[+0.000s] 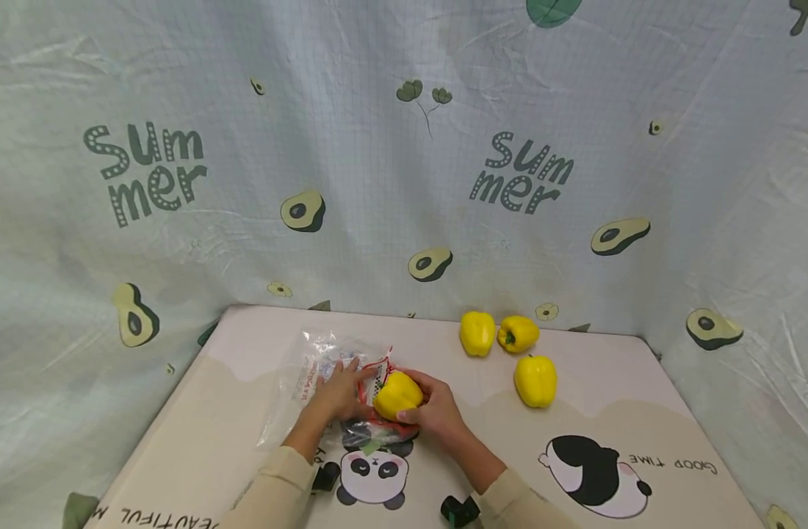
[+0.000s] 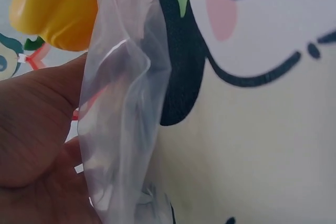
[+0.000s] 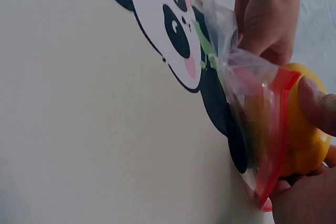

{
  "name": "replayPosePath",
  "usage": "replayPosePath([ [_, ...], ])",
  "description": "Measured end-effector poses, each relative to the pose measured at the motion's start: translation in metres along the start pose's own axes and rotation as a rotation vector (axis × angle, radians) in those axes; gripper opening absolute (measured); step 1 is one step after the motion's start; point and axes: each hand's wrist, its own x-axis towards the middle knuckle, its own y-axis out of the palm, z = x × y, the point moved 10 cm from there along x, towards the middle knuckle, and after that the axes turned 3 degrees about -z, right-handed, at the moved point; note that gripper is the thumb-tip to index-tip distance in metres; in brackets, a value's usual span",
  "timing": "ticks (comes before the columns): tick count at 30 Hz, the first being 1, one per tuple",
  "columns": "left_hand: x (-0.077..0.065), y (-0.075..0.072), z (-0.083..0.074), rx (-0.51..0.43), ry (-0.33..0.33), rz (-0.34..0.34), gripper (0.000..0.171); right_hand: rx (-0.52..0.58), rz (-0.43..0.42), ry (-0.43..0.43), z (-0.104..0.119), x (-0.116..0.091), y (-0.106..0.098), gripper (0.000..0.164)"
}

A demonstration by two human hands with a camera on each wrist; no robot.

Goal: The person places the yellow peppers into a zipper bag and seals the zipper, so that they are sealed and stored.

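A yellow bell pepper (image 1: 398,396) is held in my right hand (image 1: 440,408), with the thumb on its near side and the fingers around the far side. It sits at the mouth of a clear zip bag (image 1: 308,378) with a red-edged opening. In the right wrist view the red zip edge (image 3: 279,135) crosses the pepper (image 3: 307,124), part of which shows through the film. My left hand (image 1: 341,393) holds the bag beside its mouth. In the left wrist view the clear film (image 2: 126,93) covers the ends of the thumb and fingers.
Three more yellow bell peppers stand or lie at the back right: one pepper (image 1: 477,333), a tipped pepper (image 1: 518,334) and a nearer pepper (image 1: 535,381). The pale tabletop (image 1: 503,455) bears panda prints. A printed curtain (image 1: 364,162) hangs behind and at both sides.
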Motion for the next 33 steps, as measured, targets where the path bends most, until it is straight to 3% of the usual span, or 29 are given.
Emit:
replayPosePath([
  [11, 0.0, 0.001, -0.002, 0.0, -0.006, -0.012, 0.088, -0.072, 0.02, -0.077, 0.003, 0.013, 0.0, 0.075],
  [18, 0.001, 0.004, -0.006, 0.003, -0.029, -0.056, 0.095, -0.029, -0.039, -0.09, 0.004, 0.015, -0.006, 0.062],
  [27, 0.0, 0.008, -0.011, -0.037, -0.048, -0.064, 0.111, -0.158, -0.102, -0.11, 0.008, 0.012, -0.004, 0.064],
  [33, 0.003, 0.009, -0.018, -0.062, -0.043, -0.127, 0.108, -0.212, -0.151, -0.115, 0.01, 0.014, -0.005, 0.067],
])
